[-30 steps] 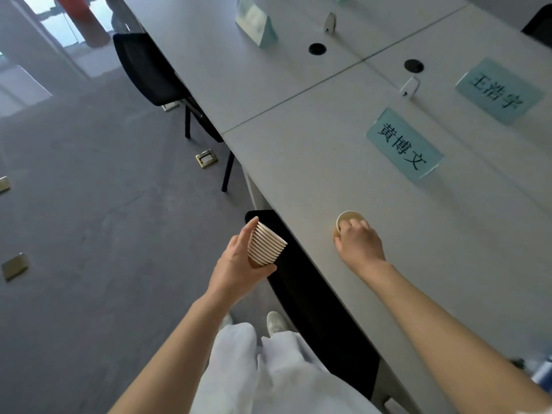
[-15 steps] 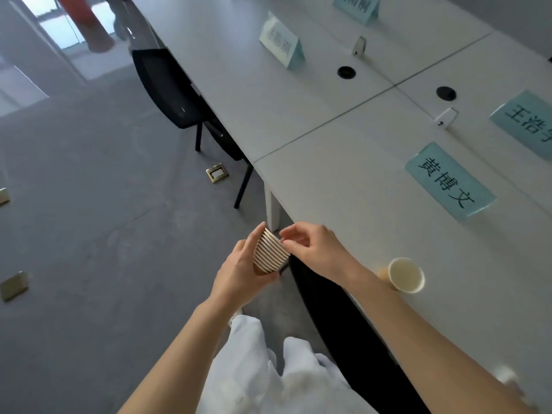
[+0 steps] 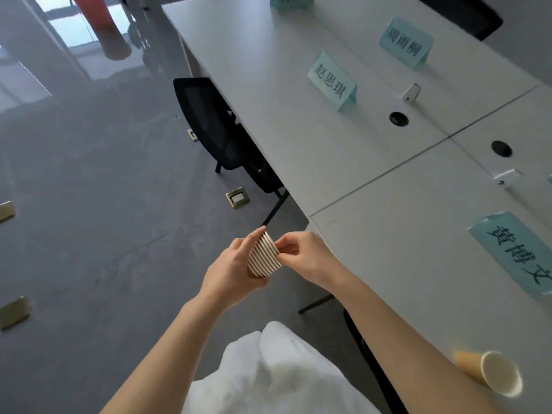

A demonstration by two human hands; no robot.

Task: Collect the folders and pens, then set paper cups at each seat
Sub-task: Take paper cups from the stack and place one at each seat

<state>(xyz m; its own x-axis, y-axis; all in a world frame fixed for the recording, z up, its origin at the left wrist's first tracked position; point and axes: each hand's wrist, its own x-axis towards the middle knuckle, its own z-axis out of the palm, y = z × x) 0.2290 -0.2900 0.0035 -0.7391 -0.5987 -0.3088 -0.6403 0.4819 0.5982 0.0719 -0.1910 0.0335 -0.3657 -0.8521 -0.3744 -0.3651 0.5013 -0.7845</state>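
Grey-floored meeting room, long white table [image 3: 343, 150] at right, stack of paper cups [image 3: 264, 256] off its edge, gripped in curled left hand [image 3: 231, 271], right hand [image 3: 304, 254] pinching top rim, single paper cup [image 3: 490, 373] on table by right forearm.

1. The stack of paper cups [image 3: 264, 256] at centre frame shows tan walls banded by white rims, a striped look.
2. The single paper cup [image 3: 490, 372] at lower right is tan outside, cream inside.
3. The table [image 3: 298, 115] is pale grey.
4. The name cards [image 3: 332, 80] are light teal with black characters.
5. The chair [image 3: 209, 121] is black.
6. The floor [image 3: 89, 204] is dark grey.
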